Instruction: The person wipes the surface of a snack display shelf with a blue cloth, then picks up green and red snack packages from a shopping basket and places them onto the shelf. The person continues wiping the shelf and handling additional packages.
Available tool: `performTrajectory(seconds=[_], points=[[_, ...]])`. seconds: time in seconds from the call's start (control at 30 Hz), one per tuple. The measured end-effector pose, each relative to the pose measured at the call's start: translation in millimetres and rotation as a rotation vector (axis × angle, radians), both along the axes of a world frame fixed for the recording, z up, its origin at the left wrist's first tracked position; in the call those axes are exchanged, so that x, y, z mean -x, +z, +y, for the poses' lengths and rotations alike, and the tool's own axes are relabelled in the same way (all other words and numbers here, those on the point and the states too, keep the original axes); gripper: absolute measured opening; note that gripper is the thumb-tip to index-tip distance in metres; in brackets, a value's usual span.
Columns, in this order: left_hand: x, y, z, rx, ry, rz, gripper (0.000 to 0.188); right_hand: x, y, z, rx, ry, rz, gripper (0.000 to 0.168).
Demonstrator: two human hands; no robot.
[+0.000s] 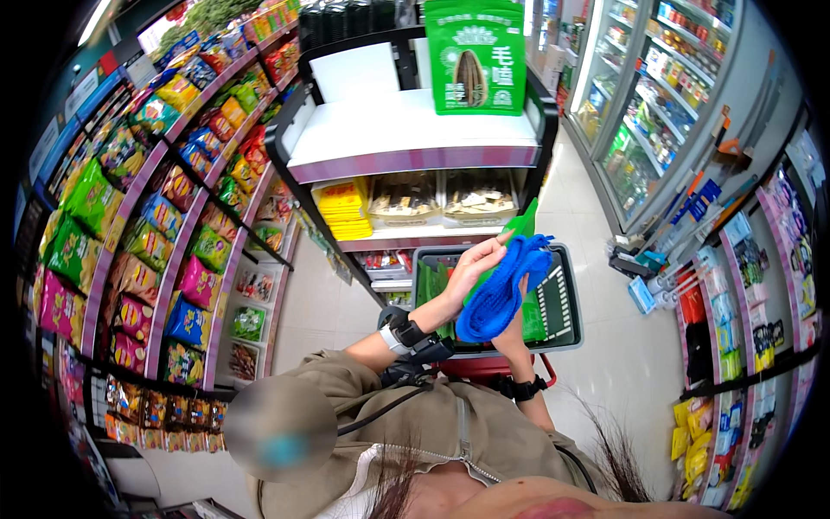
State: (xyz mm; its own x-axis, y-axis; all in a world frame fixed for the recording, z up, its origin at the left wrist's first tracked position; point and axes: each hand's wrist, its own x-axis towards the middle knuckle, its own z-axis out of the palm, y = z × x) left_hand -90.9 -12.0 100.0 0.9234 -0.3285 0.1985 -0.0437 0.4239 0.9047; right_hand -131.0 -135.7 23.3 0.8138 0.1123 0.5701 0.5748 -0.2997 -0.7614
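Note:
My left hand (476, 267) grips a green snack bag (526, 220) by its edge, fingers and thumb pinched together. The bag is seen nearly edge-on and is partly covered by a folded blue cloth (493, 305). My right hand (512, 332) holds the cloth from below; most of its fingers are hidden behind the folds. Both hands are above a dark grey shopping basket (574, 331), with more green bags (433, 285) lying inside. Ahead, one upright green sunflower-seed bag (478, 61) stands at the right of a white display shelf (363, 133).
Yellow packets (340, 207) and clear bins (405, 198) fill the shelf below. Racks of chip bags (136, 285) line the left. Glass-door fridges (648, 97) stand at right, beside mops (681, 201) and hanging goods (733, 311). Under the basket is something red (548, 371).

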Motion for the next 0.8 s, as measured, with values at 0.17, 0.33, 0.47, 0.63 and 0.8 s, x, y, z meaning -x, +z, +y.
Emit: performTrajectory(seconds=[0.17,0.33,0.47,0.63,0.8], points=[[8.9,-20.7,24.4,0.040,0.073,0.064,0.016,-25.0,-15.6,36.7,-0.090,0.094,0.028,0.073],[-1.4,-46.0,50.1,-0.064,0.212,0.171,0.012,-38.4,-77.5,46.3,-0.166,0.118,0.206,0.065],[-12.8,-38.1,84.4,0.034,0.260,0.321,0.013,-52.6,-62.7,54.1,0.066,0.033,0.095,0.055],[-12.4,-40.7,119.3,0.098,0.287,0.386,0.016,-65.8,-117.3,41.0,-0.090,-0.013,0.531,0.052],[-9.7,-45.6,127.6,0.145,0.325,0.454,0.016,-60.8,-104.6,43.3,0.001,-0.008,0.520,0.054]])
